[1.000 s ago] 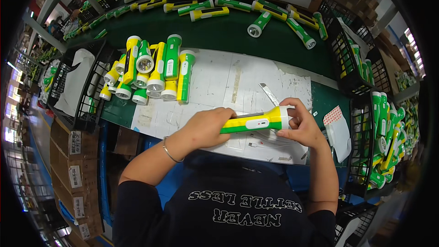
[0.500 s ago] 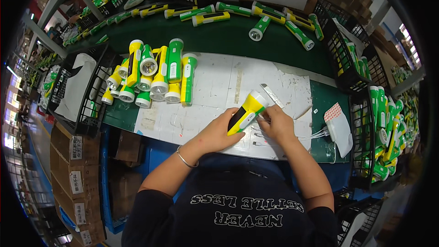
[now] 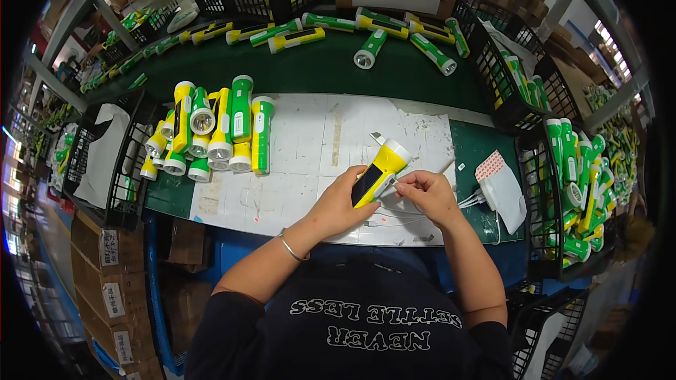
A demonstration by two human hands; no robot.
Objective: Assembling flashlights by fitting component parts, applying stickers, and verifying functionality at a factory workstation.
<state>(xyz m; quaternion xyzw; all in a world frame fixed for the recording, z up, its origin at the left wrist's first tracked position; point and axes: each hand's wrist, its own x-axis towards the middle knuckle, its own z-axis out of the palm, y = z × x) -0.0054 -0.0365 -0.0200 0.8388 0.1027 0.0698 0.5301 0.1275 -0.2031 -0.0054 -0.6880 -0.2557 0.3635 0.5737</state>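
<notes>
My left hand (image 3: 336, 204) is wrapped around a yellow-and-green flashlight (image 3: 370, 184) with a dark panel and a white head tilted up to the right. At the flashlight's side, my right hand (image 3: 431, 195) pinches what looks like a small white cable plug, mostly hidden by the fingers. White cables (image 3: 391, 224) lie under that hand and lead to a white box-like unit (image 3: 504, 204) at the right. Behind the flashlight head, a metallic blade-like tool (image 3: 377, 138) is partly covered. A pile of flashlights (image 3: 201, 123) stands at the left of the white work surface (image 3: 299, 162).
Black crates stand at the left (image 3: 130, 162) and right (image 3: 539, 197), the right one full of flashlights. More flashlights (image 3: 296, 39) lie in a row across the green bench (image 3: 282, 70). Cardboard boxes (image 3: 113, 295) are stacked below left.
The view has shifted, so the bench things appear farther left. My right fingers have come up against the flashlight's side in a pinch. My left hand keeps its hold.
</notes>
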